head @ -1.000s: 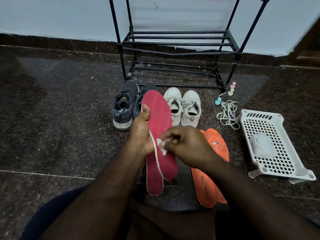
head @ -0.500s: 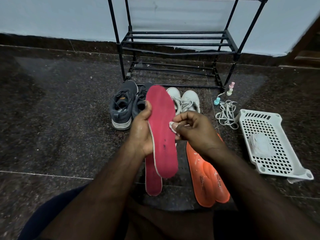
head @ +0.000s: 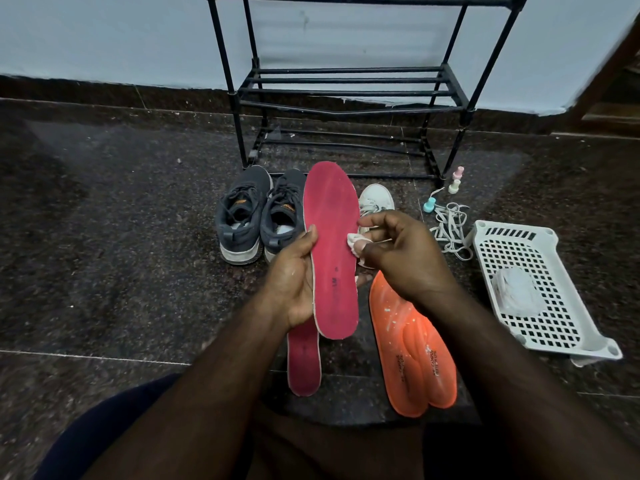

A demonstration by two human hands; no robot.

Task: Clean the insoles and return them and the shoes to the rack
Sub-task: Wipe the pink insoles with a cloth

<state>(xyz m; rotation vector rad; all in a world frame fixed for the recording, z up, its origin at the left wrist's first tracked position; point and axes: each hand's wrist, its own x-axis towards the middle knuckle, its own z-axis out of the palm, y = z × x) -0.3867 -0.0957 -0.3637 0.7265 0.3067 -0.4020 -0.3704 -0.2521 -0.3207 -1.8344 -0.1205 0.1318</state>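
My left hand (head: 294,282) grips the long pink foam insole (head: 332,251) by its edge, thumb up along the rim, fingers behind. My right hand (head: 401,258) pinches a small white wipe (head: 355,242) against it. Both forearms reach forward.

Both forearms are showing bare up to the frame's bottom edge, with no sleeve, watch or band on either. The left hand (head: 294,282) and the right hand (head: 405,258) are wearing no gloves or rings, and a few pale specks are showing on the left hand's palm. Dark navy clothing (head: 114,427) is covering a leg at 7 o'clock.
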